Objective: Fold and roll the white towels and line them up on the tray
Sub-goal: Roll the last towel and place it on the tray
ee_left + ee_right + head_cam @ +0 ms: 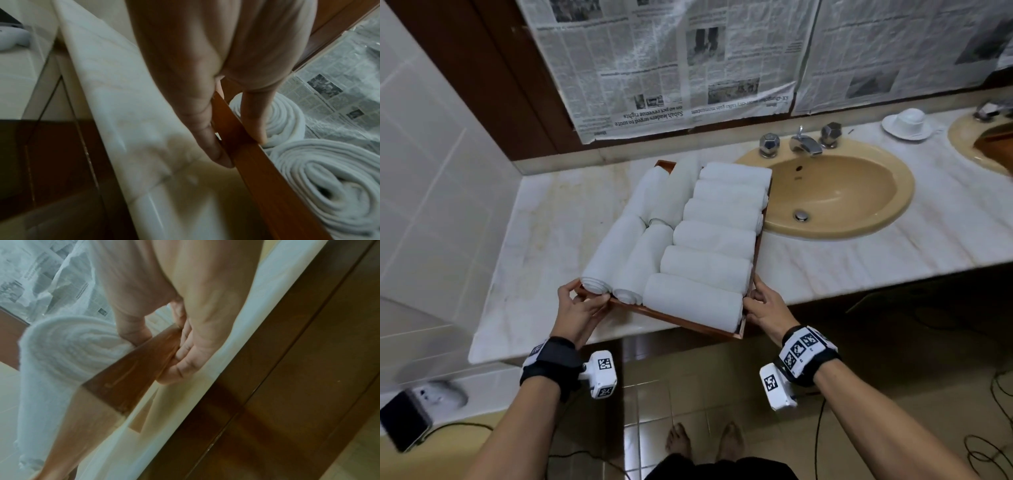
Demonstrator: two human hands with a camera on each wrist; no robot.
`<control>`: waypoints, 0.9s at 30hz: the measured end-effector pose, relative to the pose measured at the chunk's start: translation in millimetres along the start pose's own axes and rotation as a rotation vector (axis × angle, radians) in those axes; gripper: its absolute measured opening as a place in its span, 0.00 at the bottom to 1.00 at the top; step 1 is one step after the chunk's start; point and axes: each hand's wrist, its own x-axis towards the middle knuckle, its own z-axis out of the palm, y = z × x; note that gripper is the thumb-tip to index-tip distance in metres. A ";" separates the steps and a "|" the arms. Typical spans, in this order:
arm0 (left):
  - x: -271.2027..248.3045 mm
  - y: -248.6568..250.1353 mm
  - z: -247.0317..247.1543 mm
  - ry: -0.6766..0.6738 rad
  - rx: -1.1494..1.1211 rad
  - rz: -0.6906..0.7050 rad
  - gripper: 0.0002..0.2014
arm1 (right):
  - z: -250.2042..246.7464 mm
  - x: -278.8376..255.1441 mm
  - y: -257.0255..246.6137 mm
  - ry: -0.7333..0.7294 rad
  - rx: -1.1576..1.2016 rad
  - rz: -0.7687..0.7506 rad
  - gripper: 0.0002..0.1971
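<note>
A wooden tray (681, 320) lies slantwise on the marble counter (544, 222), packed with several rolled white towels (709, 240) in two rows. Its near right corner sticks out past the counter's front edge. My left hand (585, 299) pinches the tray's near left corner; the left wrist view shows the thumb inside against a towel roll (329, 186) and the fingers outside the rim (277, 194). My right hand (755, 294) grips the right side near the front; in the right wrist view its thumb touches a towel end (72, 350) and its fingers curl under the wall (127, 381).
A beige sink (835, 192) with a chrome faucet (803, 140) sits right beside the tray. A white cup and saucer (907, 123) and a second sink (983, 144) are further right. Newspaper (671, 61) covers the wall behind. Cables lie on the floor tiles.
</note>
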 end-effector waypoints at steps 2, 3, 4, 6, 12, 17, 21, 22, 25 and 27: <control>-4.4 1.8 -11.8 0.032 -0.015 0.010 0.28 | 11.0 6.4 -3.9 -0.028 -0.028 -0.008 0.31; -6.3 3.3 -17.5 0.042 -0.022 0.017 0.29 | 16.4 10.1 -4.8 -0.041 -0.042 -0.011 0.31; -8.2 4.3 -23.1 0.050 -0.027 0.022 0.29 | 21.4 13.4 -4.7 -0.049 -0.054 -0.009 0.31; -12.1 6.8 -33.5 0.071 -0.044 0.028 0.30 | 31.1 19.0 -5.0 -0.076 -0.065 0.000 0.31; -16.5 6.8 -54.5 0.125 -0.087 0.027 0.28 | 50.8 30.7 -8.0 -0.122 -0.100 0.001 0.30; -15.6 1.7 -64.8 0.132 -0.115 0.018 0.29 | 58.2 34.7 -5.0 -0.131 -0.143 0.013 0.30; -12.7 -4.4 -72.6 0.137 -0.100 -0.014 0.30 | 60.6 38.1 -0.5 -0.141 -0.195 0.029 0.30; -12.0 -5.9 -74.0 0.141 -0.101 -0.020 0.30 | 60.7 39.9 -0.4 -0.142 -0.205 0.030 0.30; -8.5 -8.3 -79.1 0.154 -0.113 -0.030 0.30 | 63.7 45.5 -5.0 -0.159 -0.250 0.027 0.31; -8.3 -7.5 -81.9 0.161 -0.118 -0.025 0.30 | 66.6 49.0 -8.0 -0.169 -0.268 0.026 0.31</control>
